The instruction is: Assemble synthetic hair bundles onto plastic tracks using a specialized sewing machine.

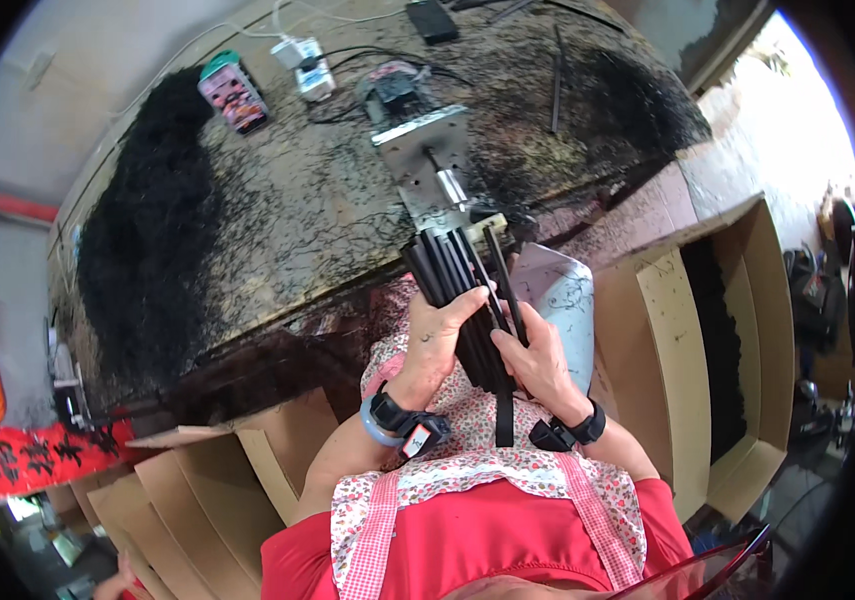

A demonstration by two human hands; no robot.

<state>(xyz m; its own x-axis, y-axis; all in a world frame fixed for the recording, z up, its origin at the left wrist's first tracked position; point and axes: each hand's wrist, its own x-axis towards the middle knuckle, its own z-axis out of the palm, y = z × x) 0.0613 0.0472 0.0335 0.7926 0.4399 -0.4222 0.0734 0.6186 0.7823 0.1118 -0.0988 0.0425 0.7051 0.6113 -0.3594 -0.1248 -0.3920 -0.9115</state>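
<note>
My left hand (434,338) is wrapped round a thick bundle of slim black strips (437,268), held over my lap with the far ends close to the table's front edge. Between the closed thumb and fingers of my right hand (541,365) is a single black strip (503,280), at the right side of the bundle and slightly apart from it at its far end. Just beyond the strips stands a small motor machine (397,90) with a metal plate (412,160) and a silver spindle (452,188). A pale block (487,226) sits below the spindle.
Black shavings (152,230) are heaped on the worktable (287,220) at left, with more (637,95) at right. A phone (237,98) and a power strip (314,78) lie at the back. Open cardboard boxes flank me, one (667,380) at right, another (212,480) at left.
</note>
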